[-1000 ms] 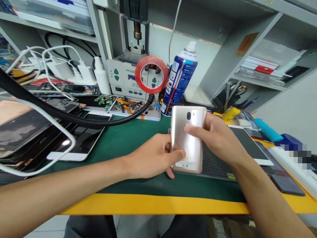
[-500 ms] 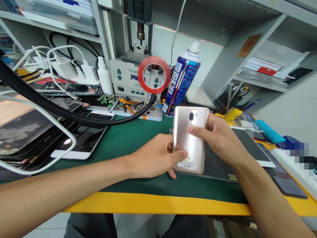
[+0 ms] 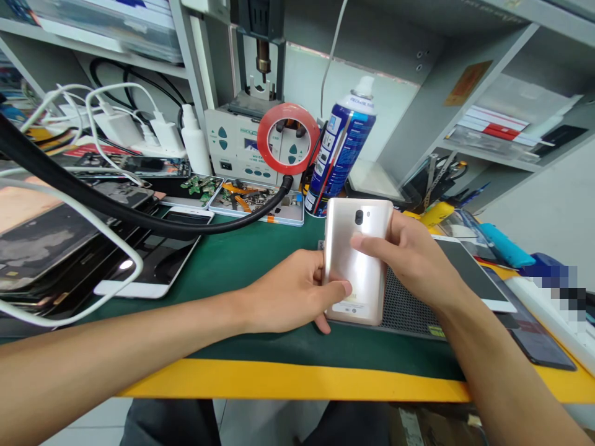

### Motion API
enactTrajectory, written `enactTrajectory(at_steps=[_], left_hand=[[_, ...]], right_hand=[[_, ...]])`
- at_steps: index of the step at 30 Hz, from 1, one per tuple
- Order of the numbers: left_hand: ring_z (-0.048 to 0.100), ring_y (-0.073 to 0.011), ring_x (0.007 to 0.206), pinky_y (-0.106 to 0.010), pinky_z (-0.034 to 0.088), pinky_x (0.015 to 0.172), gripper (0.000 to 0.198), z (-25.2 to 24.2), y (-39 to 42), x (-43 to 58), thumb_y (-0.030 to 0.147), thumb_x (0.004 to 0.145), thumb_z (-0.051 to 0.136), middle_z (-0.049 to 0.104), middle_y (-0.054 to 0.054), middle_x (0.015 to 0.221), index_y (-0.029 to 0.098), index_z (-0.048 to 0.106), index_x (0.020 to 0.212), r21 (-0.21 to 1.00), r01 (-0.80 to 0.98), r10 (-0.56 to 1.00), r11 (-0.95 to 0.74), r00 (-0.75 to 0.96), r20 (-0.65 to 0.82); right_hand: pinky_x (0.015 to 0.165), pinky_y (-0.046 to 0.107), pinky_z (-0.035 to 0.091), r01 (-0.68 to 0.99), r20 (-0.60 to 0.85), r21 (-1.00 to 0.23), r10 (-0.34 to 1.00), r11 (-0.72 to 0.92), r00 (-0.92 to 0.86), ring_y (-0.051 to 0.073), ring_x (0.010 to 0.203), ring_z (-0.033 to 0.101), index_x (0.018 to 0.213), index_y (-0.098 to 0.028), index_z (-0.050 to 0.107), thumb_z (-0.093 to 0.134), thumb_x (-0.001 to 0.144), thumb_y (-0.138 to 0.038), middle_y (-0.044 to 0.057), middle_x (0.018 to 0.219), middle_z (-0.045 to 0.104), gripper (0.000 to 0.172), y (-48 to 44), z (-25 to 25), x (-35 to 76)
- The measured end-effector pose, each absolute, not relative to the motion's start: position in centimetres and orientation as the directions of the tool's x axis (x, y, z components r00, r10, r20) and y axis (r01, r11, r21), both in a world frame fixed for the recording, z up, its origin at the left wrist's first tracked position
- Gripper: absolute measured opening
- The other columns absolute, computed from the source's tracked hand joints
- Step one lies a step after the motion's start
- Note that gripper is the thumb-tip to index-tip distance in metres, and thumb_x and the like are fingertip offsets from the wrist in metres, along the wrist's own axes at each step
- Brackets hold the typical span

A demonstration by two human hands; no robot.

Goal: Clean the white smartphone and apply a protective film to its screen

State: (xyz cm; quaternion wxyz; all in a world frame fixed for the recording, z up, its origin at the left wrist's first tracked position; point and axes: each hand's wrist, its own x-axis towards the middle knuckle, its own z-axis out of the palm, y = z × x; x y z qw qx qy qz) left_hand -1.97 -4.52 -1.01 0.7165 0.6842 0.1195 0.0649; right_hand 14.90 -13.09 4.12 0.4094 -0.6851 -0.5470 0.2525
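A gold phone (image 3: 360, 266) is held upright with its back towards me, its camera and fingerprint sensor near the top. My left hand (image 3: 297, 291) grips its lower left edge, thumb on the back and the other fingers mostly hidden behind. On the right side, my right hand (image 3: 409, 254) holds the upper part, its thumb lying at the fingerprint sensor. Behind and beneath the phone is a dark perforated pad (image 3: 409, 306) on the green mat (image 3: 237, 254).
A blue spray can (image 3: 341, 155) and red tape roll (image 3: 288, 137) stand behind the phone. Left are a white phone (image 3: 160, 257), a parts tray (image 3: 260, 204), a black hose (image 3: 186, 228) and white cables. More phones and a cyan item (image 3: 506, 246) lie right.
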Motion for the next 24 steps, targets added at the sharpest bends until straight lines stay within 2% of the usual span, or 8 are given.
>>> enactTrajectory(at_steps=[9,24], left_hand=[[0.067,-0.0192,0.073,-0.031,0.062,0.060,0.025,-1.01,-4.59,-1.99,0.033,0.088,0.061,0.067,-0.006,0.088,0.012,0.063,0.102,0.996,0.080,0.263,0.051,0.961,-0.090],[0.068,-0.0191,0.073,-0.033,0.063,0.061,0.030,-0.87,-4.64,-2.06,0.039,0.088,0.064,0.068,-0.005,0.088,0.013,0.064,0.101,0.995,0.090,0.266,0.043,0.959,-0.098]], right_hand=[[0.063,0.028,0.046,0.548,0.120,-0.835,0.959,-0.044,0.258,0.019,0.075,0.063,0.098,-0.016,0.062,0.065,0.085,-0.035,0.005,0.090,0.070,0.022,-13.03,4.16,14.95],[0.066,0.028,0.047,0.573,0.130,-0.818,0.953,-0.054,0.274,0.018,0.075,0.062,0.098,-0.017,0.062,0.065,0.086,-0.031,0.004,0.091,0.069,0.019,-13.19,4.30,14.78]])
